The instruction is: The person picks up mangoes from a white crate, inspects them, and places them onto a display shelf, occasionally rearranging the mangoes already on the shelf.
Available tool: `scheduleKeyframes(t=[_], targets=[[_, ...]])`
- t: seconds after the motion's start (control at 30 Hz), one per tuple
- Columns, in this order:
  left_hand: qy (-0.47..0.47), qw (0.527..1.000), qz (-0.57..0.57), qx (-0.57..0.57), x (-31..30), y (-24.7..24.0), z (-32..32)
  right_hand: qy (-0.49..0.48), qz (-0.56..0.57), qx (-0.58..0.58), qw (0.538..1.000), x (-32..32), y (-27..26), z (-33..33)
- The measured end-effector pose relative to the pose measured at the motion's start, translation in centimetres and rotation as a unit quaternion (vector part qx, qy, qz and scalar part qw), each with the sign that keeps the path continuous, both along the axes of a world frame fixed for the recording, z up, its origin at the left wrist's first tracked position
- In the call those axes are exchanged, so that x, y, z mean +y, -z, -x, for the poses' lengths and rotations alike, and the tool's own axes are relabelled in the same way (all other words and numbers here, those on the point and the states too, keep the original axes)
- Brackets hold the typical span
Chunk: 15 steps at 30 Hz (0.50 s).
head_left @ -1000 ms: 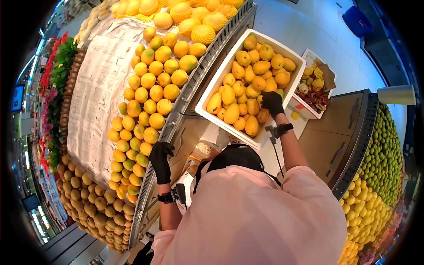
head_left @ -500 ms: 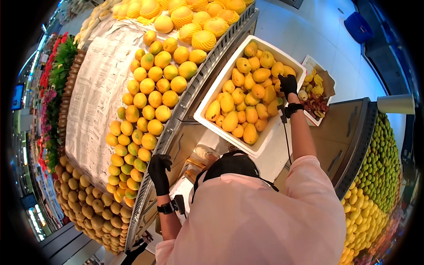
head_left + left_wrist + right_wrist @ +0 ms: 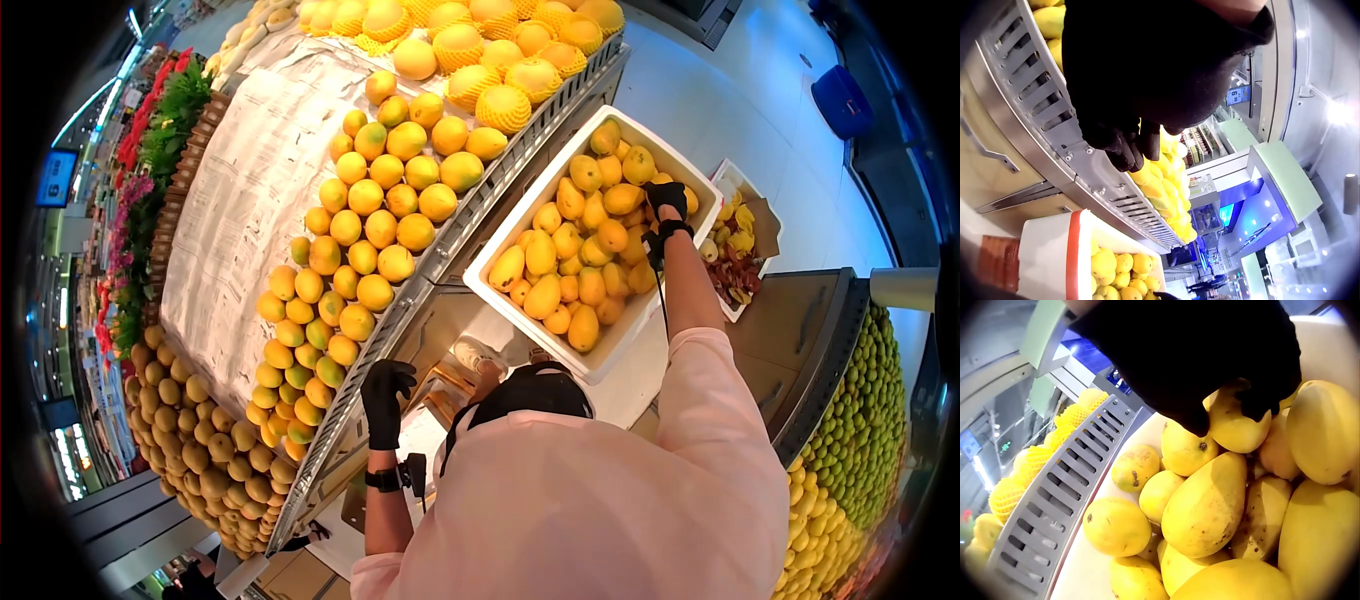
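My right hand (image 3: 667, 200), in a black glove, reaches into the far right part of a white foam box (image 3: 600, 362) of yellow mangoes. In the right wrist view its thumb and fingers curl round one mango (image 3: 1240, 428), which sits among other mangoes (image 3: 1204, 506). My left hand (image 3: 385, 405), also gloved in black, hovers beside the metal edge of the fruit stand with fingers loosely bent. It holds nothing; in the left wrist view its fingertips hang near the slatted rail (image 3: 1100, 169).
Rows of mangoes (image 3: 380, 230) lie on the stand at left, next to paper lining (image 3: 230, 210). Net-wrapped fruit (image 3: 503, 108) is at the back, brown round fruit (image 3: 205, 430) near left. A smaller box of scraps (image 3: 740, 235) stands beyond the mango box. Green fruit (image 3: 860, 400) fills the right stand.
My right hand has moved from the box's near right side toward its far right corner and now grips a mango. The left hand stays by the stand's edge. The head view has shifted slightly.
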<state>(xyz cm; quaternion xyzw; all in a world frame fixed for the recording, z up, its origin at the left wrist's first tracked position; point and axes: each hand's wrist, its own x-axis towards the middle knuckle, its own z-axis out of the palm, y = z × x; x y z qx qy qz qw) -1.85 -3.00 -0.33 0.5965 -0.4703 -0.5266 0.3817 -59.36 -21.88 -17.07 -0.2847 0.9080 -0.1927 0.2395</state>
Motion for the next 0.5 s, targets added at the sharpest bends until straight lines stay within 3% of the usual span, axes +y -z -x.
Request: scheduleKeyframes(t=[0.07, 0.2, 0.23, 0.27, 0.3, 0.33, 0.4, 0.47, 0.5], targets=[[-0.002, 1.000, -0.008, 0.006, 0.1, 0.3, 0.1, 0.010, -0.005, -0.050, 0.999, -0.2, 1.1, 1.3], [0.007, 1.000, -0.002, 0.013, -0.4, 0.1, 0.2, -0.047, 0.048, 0.037, 0.997, 0.8, 5.8, 3.7], [0.007, 1.000, 0.002, 0.014, -0.6, 0.1, 0.2, -0.179, 0.096, 0.166, 0.965, 1.7, 7.8, 4.7], [0.007, 1.000, 0.005, 0.016, -0.8, 0.1, 0.2, -0.187, 0.127, 0.103, 0.969, 3.1, 6.0, 3.8], [-0.009, 1.000, 0.006, 0.027, -0.9, 0.4, 0.3, -0.045, 0.134, -0.085, 0.986, 4.2, 2.2, 2.3], [-0.008, 0.999, 0.003, 0.037, -1.0, 0.6, 0.3, 0.101, 0.131, -0.269, 0.949, 5.4, -1.9, 0.1], [-0.004, 0.998, 0.000, 0.057, -1.5, 0.9, 0.6, 0.021, 0.284, -0.334, 0.899, 8.2, -4.2, -2.7], [-0.001, 0.997, -0.019, 0.075, -2.2, 0.8, 1.4, 0.005, 0.338, -0.491, 0.803, 9.8, -7.1, -4.8], [0.005, 0.996, -0.023, 0.082, -2.5, 0.7, 1.8, -0.008, 0.341, -0.525, 0.780, 10.2, -7.3, -5.8]])
